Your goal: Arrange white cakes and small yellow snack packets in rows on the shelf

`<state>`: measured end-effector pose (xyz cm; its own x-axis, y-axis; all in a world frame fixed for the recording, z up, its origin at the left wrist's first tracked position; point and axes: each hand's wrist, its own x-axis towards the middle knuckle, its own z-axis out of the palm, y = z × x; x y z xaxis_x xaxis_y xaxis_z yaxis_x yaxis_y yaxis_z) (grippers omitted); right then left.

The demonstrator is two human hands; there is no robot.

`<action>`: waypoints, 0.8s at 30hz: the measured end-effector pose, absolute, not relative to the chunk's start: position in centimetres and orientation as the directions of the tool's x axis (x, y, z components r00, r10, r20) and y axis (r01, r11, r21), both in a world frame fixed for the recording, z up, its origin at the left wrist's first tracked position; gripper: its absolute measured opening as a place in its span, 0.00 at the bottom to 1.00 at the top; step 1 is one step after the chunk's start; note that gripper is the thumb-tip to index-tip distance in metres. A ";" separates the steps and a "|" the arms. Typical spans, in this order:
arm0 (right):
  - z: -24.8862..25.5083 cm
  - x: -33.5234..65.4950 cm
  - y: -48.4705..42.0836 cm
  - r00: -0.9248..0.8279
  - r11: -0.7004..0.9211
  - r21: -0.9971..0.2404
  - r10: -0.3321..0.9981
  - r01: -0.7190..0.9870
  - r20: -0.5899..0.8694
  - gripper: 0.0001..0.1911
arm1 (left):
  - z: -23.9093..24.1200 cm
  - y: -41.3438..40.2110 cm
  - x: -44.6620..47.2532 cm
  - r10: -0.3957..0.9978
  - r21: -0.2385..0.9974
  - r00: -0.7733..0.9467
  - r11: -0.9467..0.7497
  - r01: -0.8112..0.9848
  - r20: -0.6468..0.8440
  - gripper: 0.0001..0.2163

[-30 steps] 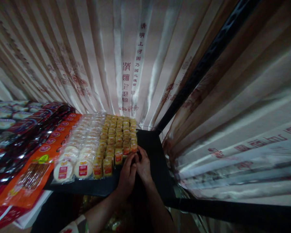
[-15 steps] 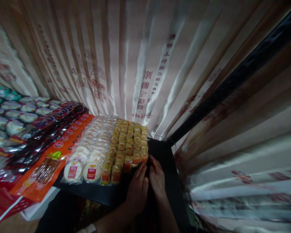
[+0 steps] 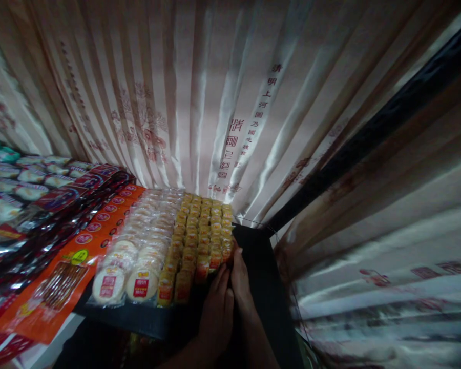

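Several rows of small yellow-wrapped snack packets [image 3: 203,225] stand packed together on a black tabletop [image 3: 255,251]. My left hand [image 3: 217,307] lies at the front right end of these rows, its fingers stretched out towards the nearest packets. Along their right side runs my right hand [image 3: 240,282], fingers extended, with the fingertips at the corner packet. Both hands seem to touch the packets, and neither wraps round one. The two hands are side by side, nearly touching. Left of the yellow packets stand clear-wrapped round white rice crackers [image 3: 142,282] with red labels.
An orange snack bag [image 3: 96,225] overlaps the left side, beside dark red shiny packets [image 3: 72,220] and white-and-green packs [image 3: 30,192]. Pleated printed curtain [image 3: 200,102] hangs close behind and to the right. A dark pole [image 3: 346,154] slants down to the table's back corner.
The view has shifted slightly, and the goods at left look a little nearer. Both hands stay at the front right corner of the yellow packets, the right one slightly further along their side.
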<state>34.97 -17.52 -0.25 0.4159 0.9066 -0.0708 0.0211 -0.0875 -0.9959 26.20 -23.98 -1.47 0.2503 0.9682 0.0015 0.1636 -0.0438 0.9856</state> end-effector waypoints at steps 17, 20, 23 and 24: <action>-0.8 36.5 -10.8 0.298 -0.056 -0.982 0.948 -0.181 -0.109 0.35 | -1.7 -24.0 26.3 0.967 0.986 0.250 -0.003 0.166 -0.039 0.23; -0.4 36.4 -10.9 0.324 -0.020 -0.984 0.943 -0.179 -0.078 0.35 | -2.0 -24.0 26.4 0.966 0.987 0.254 0.001 0.161 -0.042 0.23; -0.5 36.7 -10.8 0.289 -0.012 -0.985 0.955 -0.172 -0.062 0.36 | -2.1 -24.0 26.5 0.967 0.987 0.251 -0.006 0.162 -0.035 0.24; -0.6 36.8 -10.8 0.275 -0.014 -0.985 0.959 -0.169 -0.061 0.36 | -2.2 -24.0 26.5 0.968 0.986 0.250 -0.008 0.166 -0.035 0.24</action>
